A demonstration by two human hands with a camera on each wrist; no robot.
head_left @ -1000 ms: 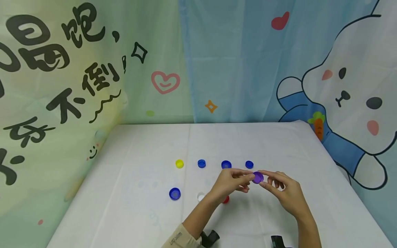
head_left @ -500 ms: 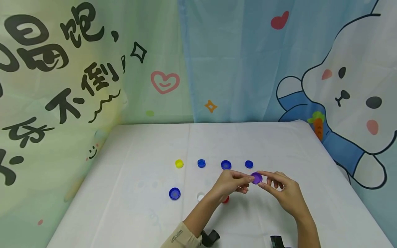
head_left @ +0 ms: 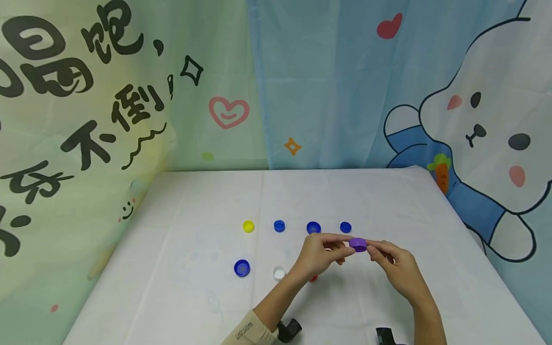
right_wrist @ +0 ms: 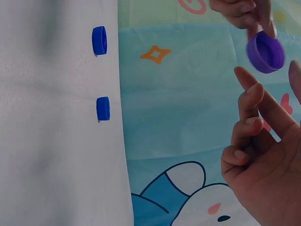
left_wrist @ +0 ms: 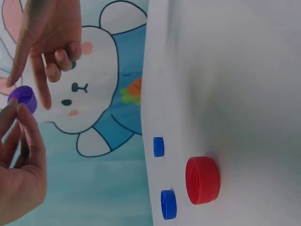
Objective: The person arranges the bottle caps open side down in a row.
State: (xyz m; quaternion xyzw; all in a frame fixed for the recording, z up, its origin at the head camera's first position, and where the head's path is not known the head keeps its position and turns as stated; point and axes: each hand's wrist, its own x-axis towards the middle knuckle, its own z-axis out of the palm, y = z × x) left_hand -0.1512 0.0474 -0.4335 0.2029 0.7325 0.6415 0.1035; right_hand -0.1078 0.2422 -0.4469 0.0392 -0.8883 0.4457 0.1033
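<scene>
A purple bottle cap point(head_left: 358, 245) is up in the air between the two hands, seen edge-on in the head view. My left hand point(head_left: 320, 255) pinches its left side between thumb and fingers. My right hand point(head_left: 398, 268) is just right of the cap, its index fingertip close to the edge. In the right wrist view the right thumb and index finger are spread apart, with a gap to the purple cap point(right_wrist: 266, 52). The left wrist view shows the left fingers point(left_wrist: 30, 127) on the cap's rim, its hollow side partly visible.
On the white table point(head_left: 194, 297) lie a yellow cap point(head_left: 248, 226), several blue caps, including a larger one point(head_left: 242, 268), and a white cap point(head_left: 279, 273). A red cap point(left_wrist: 202, 180) is partly hidden by the left wrist in the head view. A printed curtain point(head_left: 327, 96) hangs behind.
The purple cap has tipped from facing the head camera to edge-on. The right thumb and index finger have come off its rim, while the left hand keeps its pinch.
</scene>
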